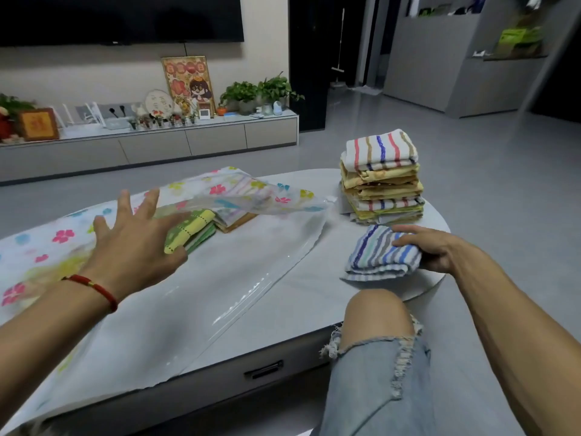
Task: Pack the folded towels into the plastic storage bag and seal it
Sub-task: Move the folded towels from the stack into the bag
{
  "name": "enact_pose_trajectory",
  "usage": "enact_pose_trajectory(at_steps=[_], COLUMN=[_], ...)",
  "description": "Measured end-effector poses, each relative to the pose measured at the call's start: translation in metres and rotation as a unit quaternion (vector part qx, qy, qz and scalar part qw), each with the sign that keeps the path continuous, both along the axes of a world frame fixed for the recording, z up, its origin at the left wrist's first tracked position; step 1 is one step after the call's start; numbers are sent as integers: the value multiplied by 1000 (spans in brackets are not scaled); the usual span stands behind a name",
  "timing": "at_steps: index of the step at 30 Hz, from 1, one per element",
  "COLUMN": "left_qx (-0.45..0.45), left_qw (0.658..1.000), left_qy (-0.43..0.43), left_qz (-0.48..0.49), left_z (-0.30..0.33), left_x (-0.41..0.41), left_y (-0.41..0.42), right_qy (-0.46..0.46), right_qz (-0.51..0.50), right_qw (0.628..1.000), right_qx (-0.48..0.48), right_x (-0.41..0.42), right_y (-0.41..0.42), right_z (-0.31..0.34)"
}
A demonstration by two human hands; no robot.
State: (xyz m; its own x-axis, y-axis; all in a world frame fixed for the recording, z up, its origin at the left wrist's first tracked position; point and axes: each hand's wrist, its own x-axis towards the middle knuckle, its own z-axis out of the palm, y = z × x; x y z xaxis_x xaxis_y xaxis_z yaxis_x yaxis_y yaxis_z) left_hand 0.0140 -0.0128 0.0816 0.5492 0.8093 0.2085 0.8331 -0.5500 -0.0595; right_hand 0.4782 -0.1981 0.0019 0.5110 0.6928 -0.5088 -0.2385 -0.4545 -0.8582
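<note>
Storage bag [239, 278]: clear glossy plastic, flower print. Towels [382, 174]: soft striped cloth, matt. Tabletop [283, 313]: smooth, pale, slight sheen. Jeans [377, 388]: frayed denim.

The plastic storage bag [239, 278] runs off the left edge, its flowered film veiling the towels inside [201, 228].

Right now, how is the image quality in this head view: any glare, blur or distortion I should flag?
Head view: wide-angle bending curves the table edge and room lines; glare streaks run along the plastic storage bag; the left hand is slightly motion-blurred; the right hand on the blue striped towel and the towel stack read sharp; the background is dim.
</note>
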Motion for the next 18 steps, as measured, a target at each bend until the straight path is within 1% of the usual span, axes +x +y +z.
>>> enact_pose_trajectory(at_steps=[3,5,9,11,13,15,18], left_qx=[-15,-39,-83,-112,-119,-111,-102], left_qw=[999,998,995,992,991,992,992], left_qy=[-9,-18,-1,2,10,10,4], left_qz=[31,53,51,54,58,63,78], left_z=[-8,-15,-40,-57,-68,-73,-73], left_x=[-28,-50,-88,-99,-107,-115,-129], left_y=[-10,-16,-34,-44,-51,-53,-54], right_qy=[39,68,87,91,95,105,117], right_qz=[48,110,267,316,328,299,242], right_qw=[993,983,953,939,936,943,952], right_qx=[96,129,115,100,89,99,144], right_x=[-23,-46,-113,-156,-199,-234,-269], right_y=[-2,-2,18,40,63,84,106], right_z=[19,32,42,37,31,27,26])
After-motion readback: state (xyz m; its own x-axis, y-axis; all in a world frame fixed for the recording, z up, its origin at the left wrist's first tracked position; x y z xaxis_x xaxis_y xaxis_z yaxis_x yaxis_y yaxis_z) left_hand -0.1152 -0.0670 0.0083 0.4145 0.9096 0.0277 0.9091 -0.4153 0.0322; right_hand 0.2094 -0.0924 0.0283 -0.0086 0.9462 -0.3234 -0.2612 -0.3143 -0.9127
